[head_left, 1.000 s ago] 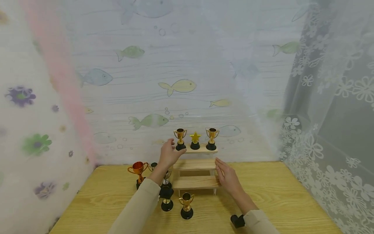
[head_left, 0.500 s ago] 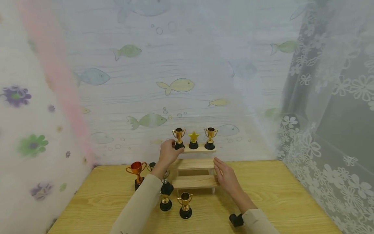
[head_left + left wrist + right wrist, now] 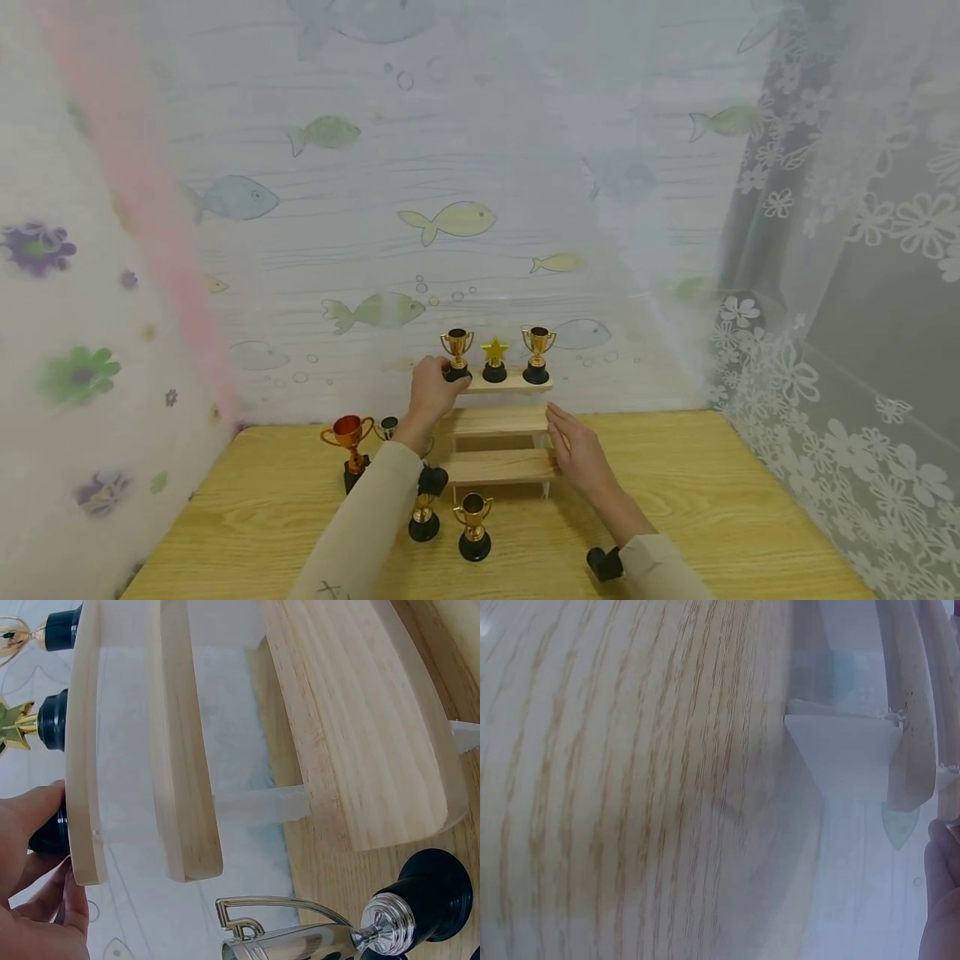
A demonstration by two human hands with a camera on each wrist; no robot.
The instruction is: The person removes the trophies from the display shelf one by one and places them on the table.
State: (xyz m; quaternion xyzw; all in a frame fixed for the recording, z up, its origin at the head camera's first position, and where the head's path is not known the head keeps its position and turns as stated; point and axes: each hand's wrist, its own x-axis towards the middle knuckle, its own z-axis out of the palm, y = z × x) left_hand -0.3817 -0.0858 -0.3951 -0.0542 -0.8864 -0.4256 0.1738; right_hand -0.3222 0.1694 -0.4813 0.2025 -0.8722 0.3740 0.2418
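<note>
A three-tier wooden stand [image 3: 495, 422] bears a gold trophy cup [image 3: 457, 340], a gold star trophy [image 3: 495, 350] and another gold cup [image 3: 537, 340] along its top tier. At the tier's left end, my left hand [image 3: 432, 393] pinches the left cup's black base [image 3: 51, 831] between thumb and fingers, as the left wrist view shows. The base stands against the shelf. My right hand [image 3: 583, 454], fingers fairly straight, rests against the right ends of the lower tiers. Only the edge of the right hand's fingers [image 3: 943, 862] appears in the right wrist view.
Left of the stand are an orange-bronze trophy [image 3: 349, 435] and a silver one [image 3: 388, 427], partly behind my left arm. Two gold trophies [image 3: 474, 523] stand in front, one partly hidden by the sleeve. A patterned curtain wall [image 3: 465, 167] rises behind the table [image 3: 690, 500].
My left fingers have drawn in a little closer around the left cup's base. The right hand stays against the stand, and the head view has shifted slightly.
</note>
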